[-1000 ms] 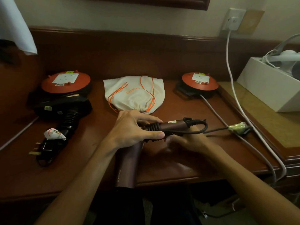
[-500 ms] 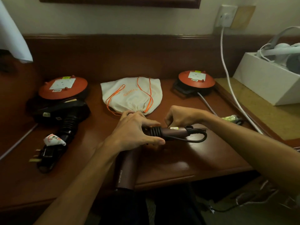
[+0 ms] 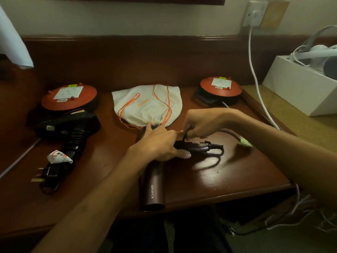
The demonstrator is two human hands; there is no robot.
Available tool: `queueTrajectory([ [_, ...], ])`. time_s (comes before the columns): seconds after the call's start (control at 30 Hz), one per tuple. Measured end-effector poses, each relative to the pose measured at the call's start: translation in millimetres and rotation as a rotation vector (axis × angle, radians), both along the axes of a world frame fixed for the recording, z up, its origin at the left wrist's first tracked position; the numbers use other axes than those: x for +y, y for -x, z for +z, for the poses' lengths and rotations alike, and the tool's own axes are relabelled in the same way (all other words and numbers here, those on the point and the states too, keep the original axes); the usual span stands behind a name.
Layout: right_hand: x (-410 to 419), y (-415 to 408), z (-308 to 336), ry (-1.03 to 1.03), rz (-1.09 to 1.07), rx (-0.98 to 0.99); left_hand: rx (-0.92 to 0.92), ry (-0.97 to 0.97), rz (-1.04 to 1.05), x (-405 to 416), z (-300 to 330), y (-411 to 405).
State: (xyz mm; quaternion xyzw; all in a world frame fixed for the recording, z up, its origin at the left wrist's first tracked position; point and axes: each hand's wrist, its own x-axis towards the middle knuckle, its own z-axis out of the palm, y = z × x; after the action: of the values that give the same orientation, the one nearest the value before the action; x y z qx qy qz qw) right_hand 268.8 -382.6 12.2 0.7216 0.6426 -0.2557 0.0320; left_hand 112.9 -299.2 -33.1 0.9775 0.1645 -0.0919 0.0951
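Now left hand (image 3: 156, 143) grips hair dryer (image 3: 152, 190) beneath; right hand (image 3: 202, 123) pinches cord (image 3: 230, 133).

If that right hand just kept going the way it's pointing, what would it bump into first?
Probably the left hand, gripping the hair dryer: its fingers lie almost against the right hand, which pinches the cord. Depth is unclear.

I see a white drawstring bag (image 3: 145, 105) at the back of the surface (image 3: 237, 176), between a left cable reel (image 3: 69, 97) and a right cable reel (image 3: 220, 86). A black hair dryer (image 3: 67, 125) lies against the left one. A white box (image 3: 299, 88) sits far right, below a wall socket (image 3: 255, 13).
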Motion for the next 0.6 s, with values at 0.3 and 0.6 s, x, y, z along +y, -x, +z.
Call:
queueTrajectory([
  [0.3, -53, 21, -12, -0.41, -0.242, 0.047, -0.251, 0.036, 0.065, 16, -1, 7],
  [0.6, -73, 43, -98, -0.908, -0.327, 0.289, -0.442, 0.522, 0.16, 44, -7, 26],
])
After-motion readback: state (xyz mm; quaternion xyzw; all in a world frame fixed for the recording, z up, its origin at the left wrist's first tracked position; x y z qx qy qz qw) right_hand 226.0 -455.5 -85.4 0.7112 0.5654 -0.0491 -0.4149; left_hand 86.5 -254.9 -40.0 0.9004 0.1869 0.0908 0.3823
